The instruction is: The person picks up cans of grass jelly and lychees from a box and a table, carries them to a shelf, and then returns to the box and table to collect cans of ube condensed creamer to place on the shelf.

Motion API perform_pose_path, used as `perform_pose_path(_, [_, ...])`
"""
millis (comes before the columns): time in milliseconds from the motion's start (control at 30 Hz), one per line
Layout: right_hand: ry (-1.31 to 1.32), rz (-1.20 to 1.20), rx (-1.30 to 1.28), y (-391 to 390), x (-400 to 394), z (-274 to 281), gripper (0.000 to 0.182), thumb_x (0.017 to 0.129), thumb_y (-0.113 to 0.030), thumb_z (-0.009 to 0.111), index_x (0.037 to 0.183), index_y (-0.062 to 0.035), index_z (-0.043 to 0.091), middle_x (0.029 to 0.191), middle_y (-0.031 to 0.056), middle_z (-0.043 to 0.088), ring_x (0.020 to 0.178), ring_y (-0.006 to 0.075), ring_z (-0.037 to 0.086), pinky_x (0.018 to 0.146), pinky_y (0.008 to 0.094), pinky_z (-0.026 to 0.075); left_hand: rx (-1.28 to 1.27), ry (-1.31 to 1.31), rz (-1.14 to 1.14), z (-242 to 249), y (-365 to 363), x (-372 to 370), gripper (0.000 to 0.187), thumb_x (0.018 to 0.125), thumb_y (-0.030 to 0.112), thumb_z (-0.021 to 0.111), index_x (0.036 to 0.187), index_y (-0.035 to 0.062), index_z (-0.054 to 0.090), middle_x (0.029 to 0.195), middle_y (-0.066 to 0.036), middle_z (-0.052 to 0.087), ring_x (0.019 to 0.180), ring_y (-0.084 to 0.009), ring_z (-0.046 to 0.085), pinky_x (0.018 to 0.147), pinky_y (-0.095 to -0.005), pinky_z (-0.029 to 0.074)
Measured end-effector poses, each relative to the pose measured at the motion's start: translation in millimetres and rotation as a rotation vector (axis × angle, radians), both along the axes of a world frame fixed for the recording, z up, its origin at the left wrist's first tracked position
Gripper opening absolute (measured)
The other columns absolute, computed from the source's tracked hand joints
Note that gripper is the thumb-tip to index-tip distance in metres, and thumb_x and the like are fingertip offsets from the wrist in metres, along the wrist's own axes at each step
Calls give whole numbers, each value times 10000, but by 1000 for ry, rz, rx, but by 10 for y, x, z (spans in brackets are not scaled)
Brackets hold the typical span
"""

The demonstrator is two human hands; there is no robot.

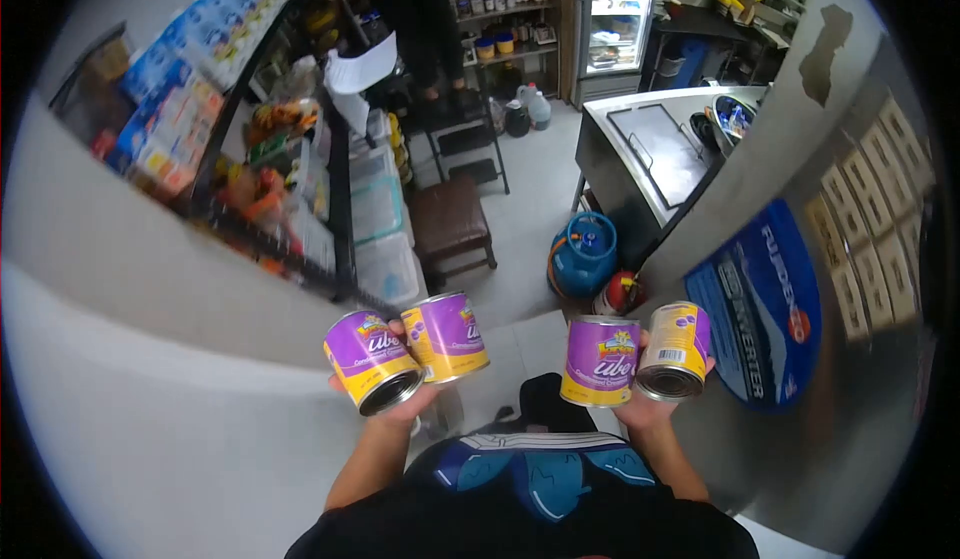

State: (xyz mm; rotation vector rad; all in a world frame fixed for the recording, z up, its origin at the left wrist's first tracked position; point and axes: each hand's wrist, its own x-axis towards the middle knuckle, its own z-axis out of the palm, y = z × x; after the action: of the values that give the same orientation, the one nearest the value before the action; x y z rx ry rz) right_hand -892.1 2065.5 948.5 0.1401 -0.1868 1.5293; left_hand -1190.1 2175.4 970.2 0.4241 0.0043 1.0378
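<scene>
Two purple and yellow cans are in my left hand (405,406), its fingers wrapped round them from beneath. The outer left can (372,361) tilts with its metal end toward me; the inner left can (445,337) leans against it. My right hand (648,411) holds two more such cans. Of these, the inner right can (600,361) stands nearly upright with its label facing me, and the outer right can (675,351) shows its barcode and metal end. The cans hide most of the fingers of both hands.
A stocked shelf (345,249) runs along the left. Ahead are a brown stool (450,221), a step ladder (468,141) and a person in dark clothes (415,19). A blue gas cylinder (582,256), a fire extinguisher (620,292) and a metal counter (665,149) stand at the right.
</scene>
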Motion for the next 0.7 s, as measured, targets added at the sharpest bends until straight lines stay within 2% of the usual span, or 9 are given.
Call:
perform_pose_path(200, [-45, -185, -74, 1117, 511, -176, 1006, 659, -838, 499, 1320, -83, 416, 1223, 107, 554, 1179, 300, 499, 1052, 558, 283, 3, -42, -63, -204, 1414, 512, 994, 469, 717, 771, 1239, 141, 517, 1341, -54, 484, 1294, -331, 380, 1054, -654, 202])
perform_pose_path(233, [-28, -144, -9, 1284, 396, -252, 1003, 654, -823, 532, 1319, -81, 414, 1227, 105, 549, 1181, 297, 495, 1048, 559, 289, 23, -60, -1, -248, 1549, 388, 1009, 468, 706, 778, 1271, 161, 501, 1363, -53, 462, 1308, -333, 355, 1050, -658, 204])
perform_pose_path(267, [-37, -144, -11, 1491, 496, -226, 1005, 644, -812, 558, 1299, -62, 421, 1226, 110, 543, 1178, 294, 495, 1045, 555, 297, 40, -84, -59, -279, 1756, 473, 989, 476, 693, 783, 1276, 185, 500, 1381, -42, 442, 1331, -326, 316, 1057, -645, 208])
perform_pose_path(367, [-11, -133, -6, 2048, 844, -77, 996, 613, -782, 627, 1239, -28, 446, 1195, 114, 541, 1164, 293, 497, 1039, 543, 318, -115, -60, 11, -315, 2222, 579, 957, 478, 644, 812, 1266, 194, 506, 1398, -35, 422, 1348, -325, 278, 1060, -633, 217])
perform_pose_path(500, [-59, -188, -122, 2613, 1234, -63, 929, 571, -734, 709, 1135, -32, 478, 1144, 114, 541, 1142, 292, 504, 1034, 513, 342, -147, -103, 95, -207, 2808, 758, 437, 881, 361, 561, 1269, 173, 490, 1422, -126, 343, 1359, -418, 183, 1001, -761, 143])
perform_pose_path(533, [-56, -206, -129, 2696, 1296, -74, 903, 584, -717, 709, 1133, -37, 484, 1147, 117, 546, 1147, 296, 501, 1036, 519, 334, -133, -58, 120, -185, 2928, 807, 451, 866, 365, 579, 1263, 168, 498, 1413, -109, 365, 1354, -413, 202, 1004, -754, 156])
perform_pose_path(600, [-52, -244, -141, 2863, 1420, -96, 850, 608, -683, 709, 1129, -46, 496, 1154, 124, 556, 1158, 303, 495, 1041, 531, 319, -49, 217, 258, -143, 3146, 931, 478, 836, 375, 615, 1250, 157, 515, 1395, -73, 408, 1345, -403, 240, 1009, -740, 180])
perform_pose_path(633, [-110, -278, -146, 2873, 1460, -137, 808, 654, -659, 685, 1159, -53, 508, 1172, 123, 567, 1179, 313, 481, 1058, 553, 282, -12, 332, 308, -134, 3224, 970, 492, 821, 380, 632, 1243, 152, 523, 1386, -56, 429, 1340, -398, 260, 1012, -734, 193])
perform_pose_path(700, [-123, -296, -131, 2982, 1530, -265, 756, 702, -606, 673, 1202, -63, 512, 1208, 124, 566, 1212, 332, 452, 1087, 569, 204, -71, 126, 164, -193, 3505, 980, 583, 752, 396, 710, 1252, 167, 517, 1400, -63, 411, 1341, -395, 264, 1014, -716, 229])
